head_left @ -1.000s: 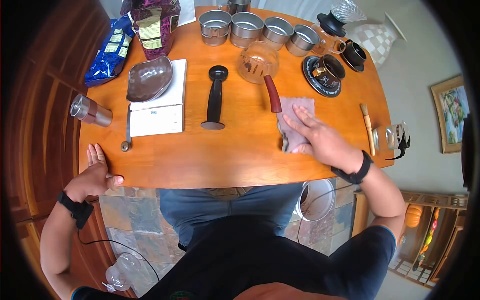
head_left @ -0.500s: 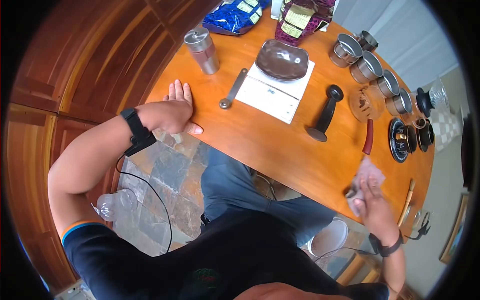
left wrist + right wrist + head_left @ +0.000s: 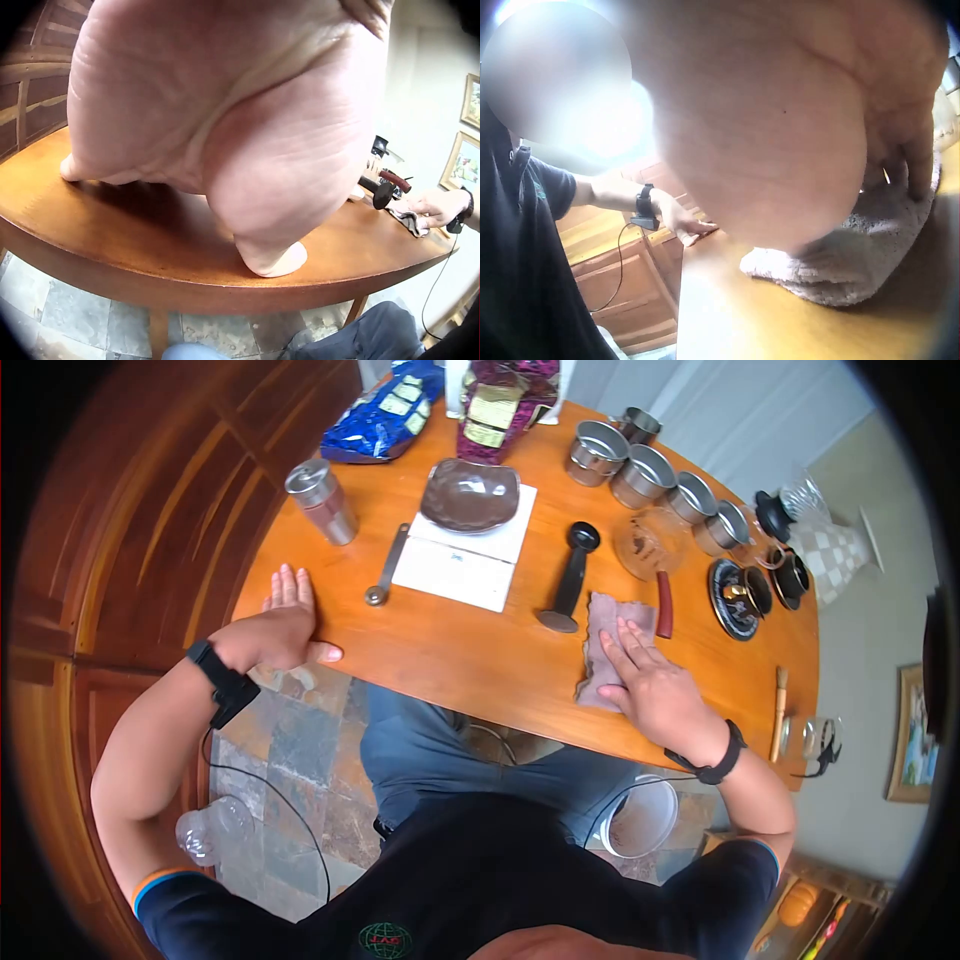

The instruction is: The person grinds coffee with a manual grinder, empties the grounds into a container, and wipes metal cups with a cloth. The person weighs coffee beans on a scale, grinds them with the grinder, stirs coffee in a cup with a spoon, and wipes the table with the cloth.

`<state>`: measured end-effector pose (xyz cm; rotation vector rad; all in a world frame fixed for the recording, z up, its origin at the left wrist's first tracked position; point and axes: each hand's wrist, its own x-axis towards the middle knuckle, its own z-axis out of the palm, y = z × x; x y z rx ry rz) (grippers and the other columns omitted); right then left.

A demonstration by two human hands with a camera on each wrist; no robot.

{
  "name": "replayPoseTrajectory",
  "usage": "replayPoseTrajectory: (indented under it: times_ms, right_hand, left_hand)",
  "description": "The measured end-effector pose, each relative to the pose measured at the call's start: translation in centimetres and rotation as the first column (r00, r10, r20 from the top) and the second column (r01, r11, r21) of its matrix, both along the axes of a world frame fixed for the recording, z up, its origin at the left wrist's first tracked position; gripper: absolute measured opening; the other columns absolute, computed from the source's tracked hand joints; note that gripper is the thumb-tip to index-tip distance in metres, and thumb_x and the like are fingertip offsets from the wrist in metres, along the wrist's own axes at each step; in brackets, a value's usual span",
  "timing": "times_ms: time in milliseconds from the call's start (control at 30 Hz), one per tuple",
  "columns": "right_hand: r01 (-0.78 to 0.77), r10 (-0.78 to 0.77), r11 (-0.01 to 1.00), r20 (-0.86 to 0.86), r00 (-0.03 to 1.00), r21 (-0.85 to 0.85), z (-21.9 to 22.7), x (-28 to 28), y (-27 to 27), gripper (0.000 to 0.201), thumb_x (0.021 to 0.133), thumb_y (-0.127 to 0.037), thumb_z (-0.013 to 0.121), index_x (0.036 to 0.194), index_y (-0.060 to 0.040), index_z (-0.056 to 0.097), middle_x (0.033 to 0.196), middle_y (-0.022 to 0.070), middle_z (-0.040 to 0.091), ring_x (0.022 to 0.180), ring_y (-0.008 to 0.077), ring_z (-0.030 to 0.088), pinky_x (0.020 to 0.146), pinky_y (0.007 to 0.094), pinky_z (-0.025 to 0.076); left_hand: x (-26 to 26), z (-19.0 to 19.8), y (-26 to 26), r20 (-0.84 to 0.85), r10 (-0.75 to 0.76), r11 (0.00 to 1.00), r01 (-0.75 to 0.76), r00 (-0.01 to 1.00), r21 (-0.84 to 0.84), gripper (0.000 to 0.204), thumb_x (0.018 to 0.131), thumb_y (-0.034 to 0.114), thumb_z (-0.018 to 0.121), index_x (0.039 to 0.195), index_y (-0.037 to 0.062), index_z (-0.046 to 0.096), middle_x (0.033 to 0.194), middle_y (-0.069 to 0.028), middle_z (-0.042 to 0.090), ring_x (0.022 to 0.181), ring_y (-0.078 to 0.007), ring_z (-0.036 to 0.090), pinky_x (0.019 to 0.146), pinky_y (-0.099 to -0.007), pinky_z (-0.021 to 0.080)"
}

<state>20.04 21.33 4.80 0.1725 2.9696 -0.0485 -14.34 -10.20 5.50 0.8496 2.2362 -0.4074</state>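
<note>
A pinkish-grey cloth (image 3: 602, 650) lies on the wooden table, and the right hand (image 3: 655, 685) presses on it with fingers extended. In the right wrist view the cloth (image 3: 847, 270) is bunched beneath the right hand (image 3: 780, 120). At the table's left edge the left hand (image 3: 280, 625) rests flat, thumb out to the side, holding nothing; the left wrist view shows its palm (image 3: 225, 112) above the wood. Just beyond the cloth is the red handle (image 3: 665, 605) of a glass pot (image 3: 648, 542). A black tamper-like tool (image 3: 571, 580) stands left of the cloth.
A brown dish (image 3: 470, 495) sits on a white scale (image 3: 460, 565), with a metal spoon (image 3: 390, 565) and grinder (image 3: 322, 502) to its left. Coffee bags (image 3: 385, 415), metal cups (image 3: 645, 475) and a black cup (image 3: 748, 595) stand farther back. A brush (image 3: 779, 712) lies at right.
The head view has swung left and then partly back. On the table, the right hand and cloth have shifted nearer the black tool, with the cloth more spread out. The left hand stays at the edge.
</note>
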Motion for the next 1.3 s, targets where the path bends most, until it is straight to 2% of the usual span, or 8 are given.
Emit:
replayPoseTrajectory:
  times_ms: [167,333,500,767,900,967,1000,1300]
  right_hand:
    - [0.106,-0.106,0.994,0.047,0.993,0.012,0.7,3.3,-0.1,0.067,0.095,-0.038,0.062,0.148,-0.0007,0.045,0.150,0.0290,0.043,0.139,0.0381,0.046,0.105,0.0412,0.048]
    - [0.351,-0.362,0.927,0.067,0.930,0.130,0.3,8.9,1.5,0.065,0.094,-0.037,0.064,0.145,0.0013,0.048,0.145,0.0321,0.047,0.134,0.0424,0.050,0.104,0.0415,0.049]
    - [0.367,-0.374,0.923,0.050,0.926,0.114,1.1,10.5,0.8,0.062,0.093,-0.035,0.066,0.141,0.0007,0.052,0.141,0.0316,0.052,0.128,0.0435,0.055,0.101,0.0419,0.051]
    - [0.155,-0.159,0.985,-0.041,0.986,-0.081,0.8,5.8,-4.4,0.059,0.087,-0.029,0.072,0.139,-0.0054,0.057,0.145,0.0222,0.052,0.138,0.0355,0.048,0.107,0.0406,0.047]
    - [-0.040,0.015,0.977,-0.122,0.992,-0.209,0.2,2.7,-6.6,0.055,0.087,-0.025,0.071,0.137,-0.0065,0.060,0.145,0.0175,0.054,0.139,0.0312,0.047,0.110,0.0396,0.043]
    - [-0.156,0.120,0.959,-0.161,0.980,-0.237,0.0,0.8,-7.6,0.051,0.089,-0.024,0.069,0.137,-0.0068,0.060,0.144,0.0162,0.055,0.140,0.0302,0.047,0.110,0.0398,0.043]
    - [-0.182,0.141,0.951,-0.173,0.975,-0.248,-0.1,-0.3,-8.1,0.048,0.091,-0.023,0.066,0.135,-0.0068,0.060,0.143,0.0155,0.056,0.140,0.0294,0.047,0.109,0.0397,0.044]
    - [-0.394,0.235,0.862,-0.439,0.867,-0.317,-3.4,-10.0,-13.2,0.043,0.095,-0.026,0.062,0.133,-0.0067,0.061,0.145,0.0131,0.054,0.139,0.0257,0.046,0.107,0.0360,0.044]
  left_hand:
    - [0.1,0.1,-0.2,0.018,-0.009,1.000,0.009,1.000,0.022,0.135,0.083,0.057,0.075,0.148,-0.0166,-0.018,0.154,-0.0436,-0.018,0.150,-0.0499,-0.013,0.125,-0.0464,0.011]
    - [0.5,0.8,0.5,-0.004,-0.014,1.000,0.014,1.000,-0.015,0.132,0.085,0.053,0.074,0.147,-0.0175,-0.018,0.152,-0.0466,-0.017,0.149,-0.0528,-0.008,0.123,-0.0490,0.018]
    - [0.4,0.5,0.5,-0.020,-0.024,0.999,0.024,0.999,-0.038,0.131,0.085,0.054,0.073,0.146,-0.0177,-0.019,0.152,-0.0471,-0.016,0.149,-0.0535,-0.007,0.122,-0.0493,0.021]
    - [0.5,0.7,0.7,-0.021,0.010,0.997,-0.012,1.000,-0.072,0.128,0.087,0.054,0.072,0.147,-0.0191,-0.015,0.153,-0.0460,-0.015,0.149,-0.0521,-0.009,0.124,-0.0450,0.013]
    - [0.4,0.1,0.2,-0.043,-0.034,0.999,0.032,0.998,-0.037,0.128,0.087,0.055,0.070,0.147,-0.0187,-0.016,0.153,-0.0470,-0.014,0.149,-0.0545,-0.006,0.122,-0.0507,0.021]
    - [0.3,0.0,0.2,-0.040,-0.038,0.999,0.037,0.998,-0.019,0.128,0.087,0.056,0.069,0.147,-0.0186,-0.016,0.153,-0.0467,-0.014,0.149,-0.0544,-0.006,0.122,-0.0505,0.020]
    - [0.4,0.3,0.4,-0.019,-0.030,0.999,0.029,0.999,-0.039,0.131,0.086,0.061,0.068,0.146,-0.0208,-0.016,0.152,-0.0479,-0.014,0.149,-0.0523,-0.011,0.124,-0.0470,0.012]
    - [0.4,0.0,-0.3,-0.040,-0.039,0.999,0.040,0.998,0.016,0.130,0.086,0.061,0.069,0.149,-0.0168,-0.015,0.155,-0.0445,-0.013,0.150,-0.0521,-0.006,0.122,-0.0488,0.020]
